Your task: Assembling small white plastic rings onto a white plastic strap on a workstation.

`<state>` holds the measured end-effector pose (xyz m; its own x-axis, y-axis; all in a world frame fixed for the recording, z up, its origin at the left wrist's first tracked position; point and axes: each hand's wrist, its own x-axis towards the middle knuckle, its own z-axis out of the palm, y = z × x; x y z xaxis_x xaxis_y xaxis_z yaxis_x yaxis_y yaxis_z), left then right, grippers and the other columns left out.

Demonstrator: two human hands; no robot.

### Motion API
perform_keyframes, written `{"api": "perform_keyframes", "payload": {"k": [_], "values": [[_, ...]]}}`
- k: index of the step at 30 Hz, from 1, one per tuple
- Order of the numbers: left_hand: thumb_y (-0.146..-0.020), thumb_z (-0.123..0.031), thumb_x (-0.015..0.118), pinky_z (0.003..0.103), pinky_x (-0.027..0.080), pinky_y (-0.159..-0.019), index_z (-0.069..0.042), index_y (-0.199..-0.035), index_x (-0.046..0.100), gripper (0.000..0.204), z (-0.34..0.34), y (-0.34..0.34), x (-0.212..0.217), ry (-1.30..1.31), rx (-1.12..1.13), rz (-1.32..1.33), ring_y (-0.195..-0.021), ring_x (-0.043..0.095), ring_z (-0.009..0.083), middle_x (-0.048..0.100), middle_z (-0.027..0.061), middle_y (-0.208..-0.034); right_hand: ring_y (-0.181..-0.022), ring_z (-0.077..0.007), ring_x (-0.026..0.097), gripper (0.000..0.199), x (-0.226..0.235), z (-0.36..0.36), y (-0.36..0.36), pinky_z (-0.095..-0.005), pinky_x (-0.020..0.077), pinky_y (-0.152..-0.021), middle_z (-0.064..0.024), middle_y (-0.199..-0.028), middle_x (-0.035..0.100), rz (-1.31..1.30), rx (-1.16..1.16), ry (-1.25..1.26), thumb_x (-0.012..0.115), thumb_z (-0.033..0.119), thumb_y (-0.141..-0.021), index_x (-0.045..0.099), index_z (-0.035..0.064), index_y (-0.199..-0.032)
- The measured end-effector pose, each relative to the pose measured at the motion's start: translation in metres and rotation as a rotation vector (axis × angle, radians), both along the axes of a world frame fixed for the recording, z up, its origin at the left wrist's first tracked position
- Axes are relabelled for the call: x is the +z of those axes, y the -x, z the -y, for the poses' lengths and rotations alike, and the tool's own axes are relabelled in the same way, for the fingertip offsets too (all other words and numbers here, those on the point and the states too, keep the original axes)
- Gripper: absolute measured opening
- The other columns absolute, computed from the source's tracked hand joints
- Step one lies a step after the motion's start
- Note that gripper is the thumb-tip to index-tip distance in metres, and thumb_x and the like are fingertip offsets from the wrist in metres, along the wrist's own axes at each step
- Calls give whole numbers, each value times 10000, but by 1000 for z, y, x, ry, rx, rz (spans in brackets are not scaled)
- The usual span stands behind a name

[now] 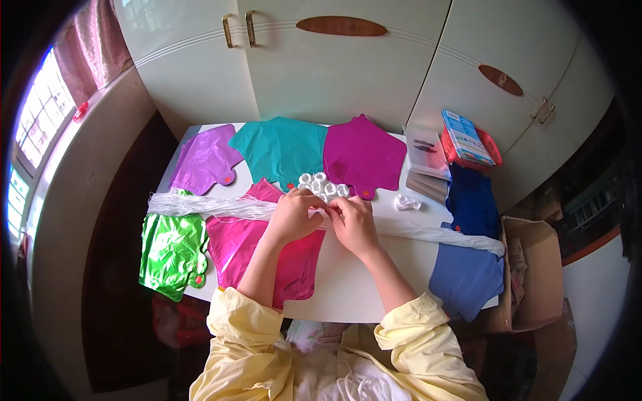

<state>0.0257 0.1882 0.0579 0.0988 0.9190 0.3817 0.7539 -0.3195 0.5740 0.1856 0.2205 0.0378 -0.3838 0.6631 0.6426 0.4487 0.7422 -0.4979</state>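
With my left hand (292,215) and right hand (352,222) both pinching the bundle of thin white plastic sticks (221,206) lying across the middle of the white bench (348,281), the flat foil balloons (364,155) look unfitted.

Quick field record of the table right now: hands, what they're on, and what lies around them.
left hand: fingers pinched on the bundle of white ribbon
right hand: also pinching the ribbon, thumb beside the left hand
ribbon: lies across the white table from left to right edge
near hands: cluster of small white rings just behind
under left forearm: pink foil balloon, flat
other flat balloons: green, purple, teal, magenta, blue
right rear: red basket with a box
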Motion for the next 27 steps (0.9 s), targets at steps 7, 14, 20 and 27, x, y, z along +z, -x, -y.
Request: {"api": "perform_keyframes", "payload": {"k": [7,14,20,27], "values": [[-763,-91,620,299,428,-724,-30,-783,637,66,-3,5,6,193,-118,497,-803,557,183,586,32,-846,-671,-230,545,43,10,-2,-10,-373,386,-613,-31,-646,571,-65,78,74,603,79,-768,568,61,-785],[-842,-130,617,422,237,-1020,-71,-788,648,87,-1,-15,6,178,-510,1025,-1253,303,237,353,112,-1372,-713,-155,509,112,11,2,-8,-314,411,-676,-45,-721,535,-302,351,389,618,33,-747,577,48,-850],[-865,-125,592,360,303,-946,-71,-829,612,69,-4,-12,-11,252,-550,1357,-1154,387,179,440,49,-1233,-850,-89,488,152,11,-3,-16,-278,407,-757,-7,-816,570,-543,721,929,550,165,-847,591,20,-868],[-910,-133,515,243,362,-715,-85,-980,559,96,-10,8,-10,223,-778,1676,-775,494,114,563,-10,-870,-686,-89,515,206,4,-15,-29,-237,422,-634,-20,-758,585,-358,556,853,537,206,-881,600,19,-820]]}}
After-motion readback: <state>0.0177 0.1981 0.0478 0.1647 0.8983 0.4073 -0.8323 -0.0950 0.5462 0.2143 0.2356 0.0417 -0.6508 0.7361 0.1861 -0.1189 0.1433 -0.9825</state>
